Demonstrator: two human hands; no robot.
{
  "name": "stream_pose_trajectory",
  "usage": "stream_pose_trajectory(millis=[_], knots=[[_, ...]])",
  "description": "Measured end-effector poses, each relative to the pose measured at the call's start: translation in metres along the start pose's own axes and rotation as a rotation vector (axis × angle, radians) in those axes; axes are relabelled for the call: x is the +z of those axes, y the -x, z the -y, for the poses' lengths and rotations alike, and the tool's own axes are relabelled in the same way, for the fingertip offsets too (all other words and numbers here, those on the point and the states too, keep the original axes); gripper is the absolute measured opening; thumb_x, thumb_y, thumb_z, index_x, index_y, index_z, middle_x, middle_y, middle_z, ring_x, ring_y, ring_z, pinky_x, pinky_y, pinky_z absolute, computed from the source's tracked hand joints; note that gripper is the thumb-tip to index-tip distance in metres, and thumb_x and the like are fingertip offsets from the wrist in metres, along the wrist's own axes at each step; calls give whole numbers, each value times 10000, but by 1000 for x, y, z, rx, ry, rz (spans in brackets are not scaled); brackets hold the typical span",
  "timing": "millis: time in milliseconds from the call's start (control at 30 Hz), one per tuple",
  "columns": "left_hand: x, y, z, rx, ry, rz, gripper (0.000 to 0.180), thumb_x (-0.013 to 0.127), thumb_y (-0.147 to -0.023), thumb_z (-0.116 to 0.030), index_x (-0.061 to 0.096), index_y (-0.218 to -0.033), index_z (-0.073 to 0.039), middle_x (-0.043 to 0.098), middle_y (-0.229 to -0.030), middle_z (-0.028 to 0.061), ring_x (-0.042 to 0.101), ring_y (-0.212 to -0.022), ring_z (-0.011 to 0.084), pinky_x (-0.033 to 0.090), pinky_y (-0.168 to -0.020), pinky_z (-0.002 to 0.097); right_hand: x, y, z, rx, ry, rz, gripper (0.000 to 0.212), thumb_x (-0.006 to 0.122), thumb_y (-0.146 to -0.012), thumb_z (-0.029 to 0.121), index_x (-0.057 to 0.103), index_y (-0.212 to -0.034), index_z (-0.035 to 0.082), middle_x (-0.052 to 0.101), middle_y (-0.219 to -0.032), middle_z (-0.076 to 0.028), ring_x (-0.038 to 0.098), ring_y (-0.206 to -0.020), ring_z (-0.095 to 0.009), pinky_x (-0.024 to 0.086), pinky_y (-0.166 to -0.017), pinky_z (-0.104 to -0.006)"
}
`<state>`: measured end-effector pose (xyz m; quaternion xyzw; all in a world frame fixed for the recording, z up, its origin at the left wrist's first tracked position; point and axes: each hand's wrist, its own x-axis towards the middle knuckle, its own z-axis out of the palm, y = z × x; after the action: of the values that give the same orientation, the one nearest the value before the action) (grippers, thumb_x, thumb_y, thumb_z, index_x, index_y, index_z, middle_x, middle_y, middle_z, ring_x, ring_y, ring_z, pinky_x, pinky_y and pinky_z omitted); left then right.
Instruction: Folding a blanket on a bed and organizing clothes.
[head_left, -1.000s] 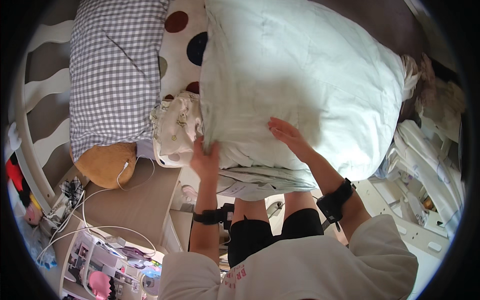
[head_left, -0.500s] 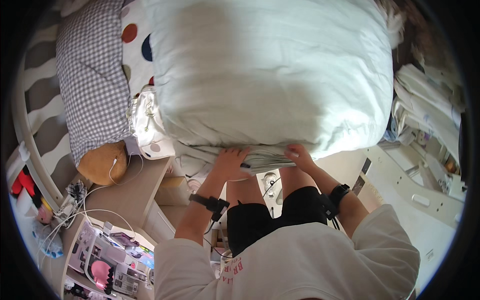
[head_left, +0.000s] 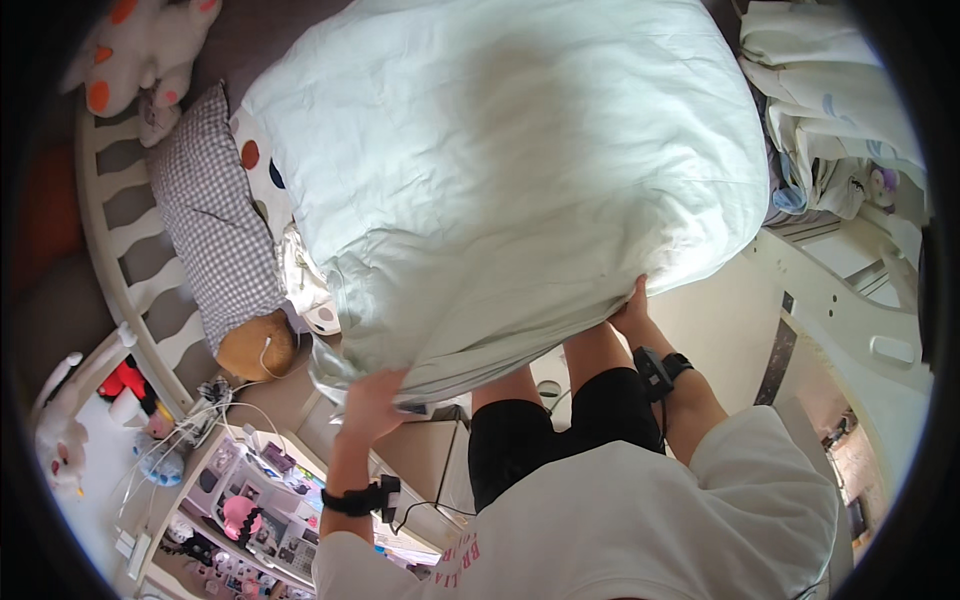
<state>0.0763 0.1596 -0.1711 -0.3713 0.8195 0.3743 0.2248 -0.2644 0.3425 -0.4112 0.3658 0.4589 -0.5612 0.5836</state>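
A pale green quilt [head_left: 520, 180] covers most of the bed [head_left: 155, 288], reaching its near edge. A checked pillow [head_left: 215, 215] lies along the left edge, a brown cushion [head_left: 255, 347] at its near end. Of 2 hands, the right hand [head_left: 632, 310] grips the quilt's near hem; the left hand [head_left: 372, 408], blurred near its near-left corner, may or may not grasp: I cannot tell.

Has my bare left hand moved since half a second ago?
Yes: your bare left hand has moved leftward, now nearer the white, curved-slat headboard.
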Motion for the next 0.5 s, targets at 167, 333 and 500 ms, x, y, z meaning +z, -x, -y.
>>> stream_pose_trajectory(millis=[167, 333, 500], knots=[[-73, 20, -14, -96, -77, -231, 512, 608, -436, -51, 573, -946, -53, 556, -771, 152, 542, -699, 331, 449, -623, 377, 46, 5, -2, 129, -171, -240, 834, 323, -730, 695, 204, -1319, 117, 192, -1366, -105, 202, -1238, -301, 199, -998, -479], [-80, 23, -8, -126, -38, -222, 375, 636, -481, -98, 600, -852, -70, 551, -708, 119, 549, -666, 311, 449, -589, 370, 70, 17, 29, -236, -314, 132, 649, 365, -791, 583, 310, -1268, 146, 311, -1311, -54, 311, -1179, -275, 294, -955, -447], [-46, -9, 4, -238, -11, 202, 358, 691, -556, -245, 599, -875, -113, 568, -798, 100, 551, -773, 304, 440, -687, 377, 74, 62, 110, -418, -269, 24, 574, 416, -799, 464, 372, -1219, 75, 423, -1224, -109, 412, -1097, -278, 318, -940, -423]])
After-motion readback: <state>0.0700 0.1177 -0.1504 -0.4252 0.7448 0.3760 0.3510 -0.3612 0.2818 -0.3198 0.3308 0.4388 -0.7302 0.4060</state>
